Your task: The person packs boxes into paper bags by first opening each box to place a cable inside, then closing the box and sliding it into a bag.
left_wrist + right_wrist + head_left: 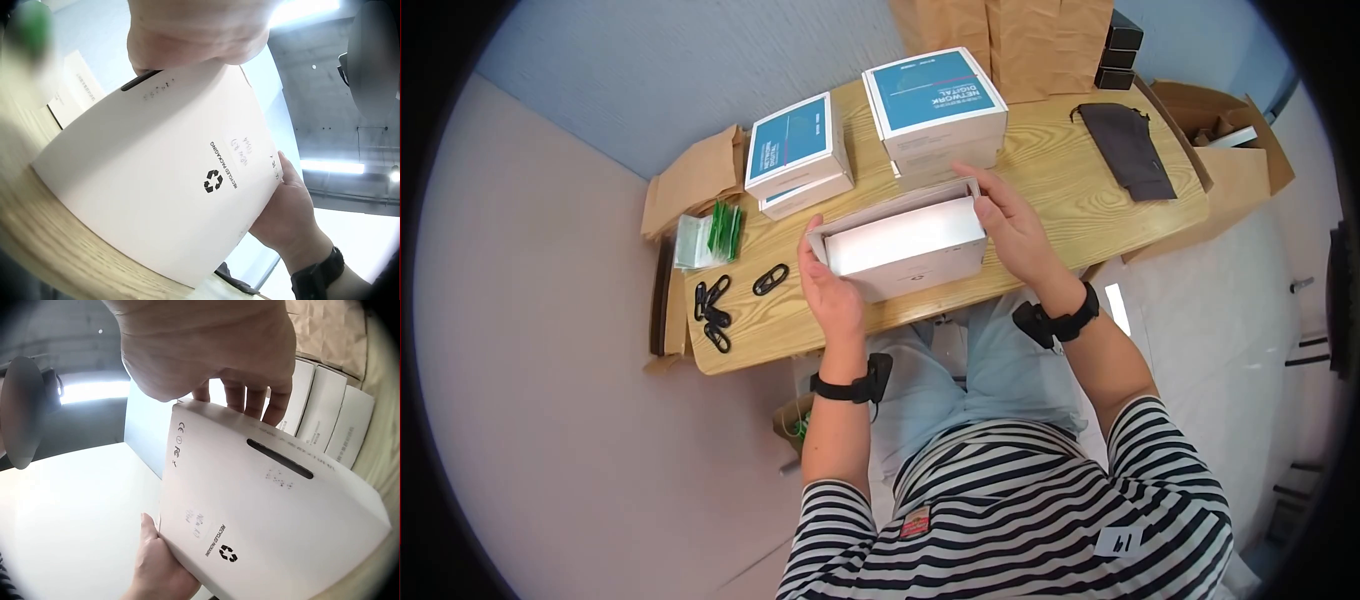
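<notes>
A white box [915, 272] is held above the table's front edge between two hands, its upper side open and a plain white piece [905, 238] showing inside. The left hand [832, 290] grips the left end, and the right hand [1015, 235] grips the right end with its thumb near the rim. In the left wrist view, the box's side [156, 181] carries a recycling mark, with the left hand [197, 34] at its top. The right wrist view shows the right hand's fingers [254, 402] bent over the box edge; the same box [269, 506] has a dark slot.
Blue-topped white boxes [935, 95] [792, 148] stand stacked behind. Black cables [771, 280] and green packets [725, 230] lie at the left of the table [1060, 225]. A dark pouch [1127, 150], small black boxes [1119, 52] and a carton [1240, 180] are at the right; paper bags [1040, 45] stand behind.
</notes>
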`<state>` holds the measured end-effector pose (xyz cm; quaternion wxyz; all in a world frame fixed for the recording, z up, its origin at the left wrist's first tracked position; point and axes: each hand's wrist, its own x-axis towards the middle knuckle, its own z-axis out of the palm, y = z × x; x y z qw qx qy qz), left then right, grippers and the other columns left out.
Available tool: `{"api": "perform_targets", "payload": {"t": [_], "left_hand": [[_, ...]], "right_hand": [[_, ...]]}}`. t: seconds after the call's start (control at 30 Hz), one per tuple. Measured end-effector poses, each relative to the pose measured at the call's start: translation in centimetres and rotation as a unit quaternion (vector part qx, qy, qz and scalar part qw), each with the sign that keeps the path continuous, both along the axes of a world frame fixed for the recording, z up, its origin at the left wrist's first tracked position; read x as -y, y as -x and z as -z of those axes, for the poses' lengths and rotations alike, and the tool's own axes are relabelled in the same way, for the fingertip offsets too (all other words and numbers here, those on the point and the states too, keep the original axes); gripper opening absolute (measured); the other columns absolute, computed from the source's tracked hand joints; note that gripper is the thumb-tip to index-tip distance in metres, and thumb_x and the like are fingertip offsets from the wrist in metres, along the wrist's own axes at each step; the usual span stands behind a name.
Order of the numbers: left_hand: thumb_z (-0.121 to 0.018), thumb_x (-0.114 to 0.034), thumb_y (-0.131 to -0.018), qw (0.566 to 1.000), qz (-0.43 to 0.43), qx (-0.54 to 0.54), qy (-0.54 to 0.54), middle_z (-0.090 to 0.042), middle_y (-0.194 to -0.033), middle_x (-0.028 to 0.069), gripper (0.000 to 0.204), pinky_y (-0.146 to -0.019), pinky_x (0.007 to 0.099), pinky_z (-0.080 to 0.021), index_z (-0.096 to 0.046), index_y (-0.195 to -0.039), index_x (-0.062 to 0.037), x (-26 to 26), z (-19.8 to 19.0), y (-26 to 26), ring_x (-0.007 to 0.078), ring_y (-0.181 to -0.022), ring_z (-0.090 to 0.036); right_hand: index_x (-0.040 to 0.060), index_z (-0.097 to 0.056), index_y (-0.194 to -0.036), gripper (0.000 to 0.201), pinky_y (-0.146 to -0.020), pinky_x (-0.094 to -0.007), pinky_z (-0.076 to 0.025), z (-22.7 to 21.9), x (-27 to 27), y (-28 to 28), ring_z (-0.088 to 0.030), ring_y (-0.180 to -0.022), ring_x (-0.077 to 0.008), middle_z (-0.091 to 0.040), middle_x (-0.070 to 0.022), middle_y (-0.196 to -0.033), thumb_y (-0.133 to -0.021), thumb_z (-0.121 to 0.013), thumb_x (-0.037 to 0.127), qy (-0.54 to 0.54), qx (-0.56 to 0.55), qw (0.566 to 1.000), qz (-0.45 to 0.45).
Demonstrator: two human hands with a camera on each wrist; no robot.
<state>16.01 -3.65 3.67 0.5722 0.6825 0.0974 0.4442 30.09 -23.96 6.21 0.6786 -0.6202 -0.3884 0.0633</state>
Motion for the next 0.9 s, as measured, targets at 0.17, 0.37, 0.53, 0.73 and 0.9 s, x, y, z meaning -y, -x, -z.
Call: {"api": "perform_targets", "payload": {"t": [0.17, 0.37, 0.53, 0.73, 0.9], "left_hand": [[-0.028, -0.066, -0.106, 0.999, -0.035, 0.003, -0.011, -0.056, -0.135, 0.0166, 0.082, -0.111, 0.0366, -0.039, -0.045, -0.144, 0.0039, -0.2, 0.7, -0.3, 0.0234, -0.123, -0.054], [-0.03, -0.072, -0.103, 1.0, -0.019, 0.018, -0.01, -0.059, -0.123, 0.0144, 0.084, -0.107, 0.038, -0.043, -0.05, -0.137, 0.0017, 0.6, 0.1, -0.5, 0.0238, -0.116, -0.057], [-0.035, -0.078, -0.098, 0.999, -0.016, 0.029, -0.018, -0.058, -0.113, 0.0107, 0.088, -0.1, 0.0361, -0.046, -0.051, -0.134, 0.0014, 0.1, 0.7, -0.6, 0.0204, -0.108, -0.057], [-0.032, -0.08, -0.097, 0.998, 0.009, 0.058, 0.01, -0.058, -0.113, 0.0106, 0.094, -0.098, 0.0341, -0.045, -0.052, -0.136, 0.0034, 0.2, 0.9, -0.3, 0.0196, -0.106, -0.056], [-0.039, -0.059, -0.103, 0.999, 0.008, 0.017, 0.034, -0.058, -0.116, 0.0107, 0.071, -0.098, 0.0356, -0.046, -0.05, -0.139, 0.0006, 0.5, 1.1, 0.8, 0.0205, -0.107, -0.057]], "right_hand": [[0.0066, -0.057, -0.143, 0.05, -0.097, -0.0341, -0.046, 1.0, 0.4, 0.1, -0.058, -0.109, -0.0224, -0.061, -0.012, -0.133, -0.105, -0.058, 0.038, 0.004, 0.05, 0.999, 0.003], [0.007, -0.056, -0.141, 0.057, -0.102, -0.0381, -0.047, 2.2, 0.4, 0.5, -0.059, -0.121, -0.0316, -0.062, -0.0151, -0.133, -0.094, -0.075, 0.032, -0.023, 0.159, 0.986, 0.034], [0.0064, -0.059, -0.132, 0.051, -0.101, -0.0379, -0.047, 2.5, 0.6, 0.3, -0.061, -0.117, -0.0314, -0.063, -0.0143, -0.127, -0.088, -0.079, 0.022, -0.026, 0.166, 0.985, 0.031], [0.0062, -0.062, -0.124, 0.043, -0.1, -0.0382, -0.047, 1.8, 0.8, 0.5, -0.061, -0.115, -0.0319, -0.063, -0.0139, -0.122, -0.086, -0.079, 0.014, -0.036, 0.172, 0.984, 0.016], [0.006, -0.063, -0.12, 0.04, -0.1, -0.0389, -0.047, 1.9, 1.3, 1.5, -0.06, -0.114, -0.032, -0.062, -0.0146, -0.122, -0.084, -0.08, 0.013, -0.028, 0.165, 0.986, 0.014]]}}
